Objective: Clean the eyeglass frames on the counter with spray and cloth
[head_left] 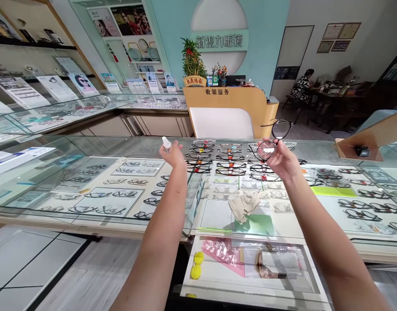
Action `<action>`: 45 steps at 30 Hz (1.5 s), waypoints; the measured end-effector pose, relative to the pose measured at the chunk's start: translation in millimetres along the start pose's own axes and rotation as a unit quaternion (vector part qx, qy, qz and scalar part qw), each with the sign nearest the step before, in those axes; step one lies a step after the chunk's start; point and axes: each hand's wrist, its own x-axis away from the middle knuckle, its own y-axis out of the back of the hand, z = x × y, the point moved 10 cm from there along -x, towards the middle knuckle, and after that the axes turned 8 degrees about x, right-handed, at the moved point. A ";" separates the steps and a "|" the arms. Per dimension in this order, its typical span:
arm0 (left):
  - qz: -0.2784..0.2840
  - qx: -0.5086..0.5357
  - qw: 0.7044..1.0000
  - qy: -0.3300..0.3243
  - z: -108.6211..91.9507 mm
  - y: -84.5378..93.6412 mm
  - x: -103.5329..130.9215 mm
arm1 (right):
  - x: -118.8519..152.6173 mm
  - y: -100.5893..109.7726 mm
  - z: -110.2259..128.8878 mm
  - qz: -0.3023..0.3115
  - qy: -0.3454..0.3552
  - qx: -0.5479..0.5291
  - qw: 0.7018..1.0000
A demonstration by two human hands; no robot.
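My left hand (173, 154) is closed round a small white-capped bottle (166, 143), held up over the glass counter; most of the bottle is hidden by the fingers. In my right hand (284, 162) is a pair of dark-rimmed glasses (267, 150), pinched near the middle, one lens above the other and raised off the counter. Between and below the hands, a crumpled beige cloth (244, 206) lies on the glass top. Behind the hands, several rows of glasses (231, 165) with small red or orange tags sit on the counter.
Display glasses (103, 194) fill the glass counter (172, 222) at left and right. Below its front edge, an open drawer (250, 291) holds plastic packets (224, 252) and yellow round cases (196, 271). A wooden stand (373, 134) is at right; a person (300, 88) sits far back.
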 end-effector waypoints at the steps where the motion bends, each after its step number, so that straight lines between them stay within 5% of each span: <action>1: 0.003 0.023 1.000 -0.020 -8.3 -3.9 4.4 | 0.2 -0.5 0.3 0.000 0.002 0.000 1.000; 5: 0.071 0.084 0.990 -0.083 -36.5 -27.9 36.1 | 0.9 -1.7 -0.1 0.000 -0.001 0.000 1.000; 11: 0.303 0.007 0.950 -0.078 -39.6 -79.4 119.7 | 2.2 -5.3 -1.1 -0.003 -0.006 0.020 1.000; 14: 0.408 0.047 0.912 0.013 -28.3 -96.8 164.5 | 2.9 -11.2 -6.7 0.004 -0.011 0.048 0.999; 18: 0.531 0.124 0.810 0.215 -14.6 -110.9 221.4 | 4.2 -20.1 -18.1 0.014 -0.026 0.090 0.996; 22: 0.563 0.166 0.736 0.338 -17.0 -110.3 249.7 | 6.8 -27.8 -24.9 0.017 -0.041 0.111 0.993; 25: 0.559 0.184 0.714 0.379 -21.1 -109.6 254.3 | 9.2 -32.6 -27.9 0.020 -0.052 0.131 0.990; 29: 0.539 0.174 0.722 0.399 -19.1 -108.4 248.9 | 12.3 -41.0 -32.1 0.046 -0.063 0.154 0.985; 33: 0.547 0.155 0.744 0.350 -14.5 -109.7 241.6 | 14.2 -45.0 -37.0 0.060 -0.075 0.168 0.981; 39: 0.499 0.030 0.864 0.049 -23.8 -103.8 213.1 | 17.2 -50.6 -48.4 0.080 -0.088 0.174 0.978; 42: 0.482 -0.030 0.873 -0.074 -38.0 -101.0 211.8 | 19.7 -56.2 -51.9 0.098 -0.085 0.171 0.977; 45: 0.497 -0.040 0.862 -0.086 -42.5 -102.0 214.4 | 20.5 -58.0 -51.3 0.099 -0.086 0.164 0.978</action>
